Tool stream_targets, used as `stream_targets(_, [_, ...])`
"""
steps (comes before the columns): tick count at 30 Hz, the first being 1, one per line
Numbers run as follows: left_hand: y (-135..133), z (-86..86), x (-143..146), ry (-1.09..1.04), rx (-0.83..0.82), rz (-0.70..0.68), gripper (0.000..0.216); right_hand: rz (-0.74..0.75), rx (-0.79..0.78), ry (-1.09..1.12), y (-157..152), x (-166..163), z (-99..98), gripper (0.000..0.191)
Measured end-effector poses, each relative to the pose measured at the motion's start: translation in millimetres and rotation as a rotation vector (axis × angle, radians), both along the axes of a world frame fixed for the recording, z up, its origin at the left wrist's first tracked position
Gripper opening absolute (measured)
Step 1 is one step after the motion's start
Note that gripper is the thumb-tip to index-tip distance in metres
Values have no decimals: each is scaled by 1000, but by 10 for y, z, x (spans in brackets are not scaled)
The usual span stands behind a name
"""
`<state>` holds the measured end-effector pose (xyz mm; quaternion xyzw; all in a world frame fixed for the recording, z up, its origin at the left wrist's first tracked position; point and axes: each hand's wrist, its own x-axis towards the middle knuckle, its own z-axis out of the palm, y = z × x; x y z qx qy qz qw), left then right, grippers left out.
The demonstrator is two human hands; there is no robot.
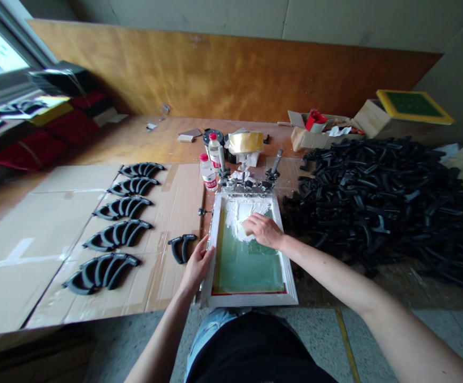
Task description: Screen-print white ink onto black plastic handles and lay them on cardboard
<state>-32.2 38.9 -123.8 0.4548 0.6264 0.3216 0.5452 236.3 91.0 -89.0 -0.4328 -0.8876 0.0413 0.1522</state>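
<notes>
A wooden board point(235, 69) stands behind the worktop point(131, 143), where a screen frame point(251, 300) lies at the near edge, long axis near to far. Over white paste point(233, 219) in its far half, the right hand point(266, 230) pinches a small pale scraper point(249, 229) left of its fingers; the left hand point(198, 260) touches the frame's left side, its grip unclear.

The frame point(251, 300) looks like smooth metal, and its green screen point(247, 268) is shiny. The back board point(235, 74) is glossy wood. The black parts point(375, 197) look plastic.

Tbl point(131, 139) w/ cardbd point(72, 194), btls point(208, 174)
</notes>
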Motion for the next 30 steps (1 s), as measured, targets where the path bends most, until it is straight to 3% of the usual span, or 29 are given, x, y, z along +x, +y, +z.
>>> stream_targets(3, [6, 1, -5, -27, -6, -13, 76, 70, -11, 20, -104, 19, -59, 15])
stream_targets(5, [12, 22, -15, -43, -8, -15, 77, 5, -44, 55, -32, 26, 15, 9])
stream_targets(7, [17, 104, -31, -51, -26, -26, 79, -108, -76, 101, 178, 3, 151, 17])
stream_targets(11, [44, 471, -70, -64, 12, -41, 75, -346, -81, 139, 704, 38, 441, 58])
stream_targets(14, [129, 790, -61, -71, 95, 5, 61, -511, -37, 201, 864, 347, 541, 55])
stream_targets(18, [396, 1086, 70, -281, 228, 89, 60, -787, -20, 291, 623, 843, 356, 26])
stream_targets(21, [620, 1211, 225, -442, 382, 106, 56, -722, -73, 267, 285, 844, 13, 26])
stream_targets(24, [678, 1166, 375, -518, 344, 196, 54, -513, -114, 220, 27, 556, -295, 26])
stream_targets(26, [563, 999, 473, -529, 248, 251, 54, -429, -132, 179, -81, 338, -381, 32])
stream_targets(30, [80, 498, 669, -488, -234, -1, 60, -445, -80, 204, -362, -96, -307, 9])
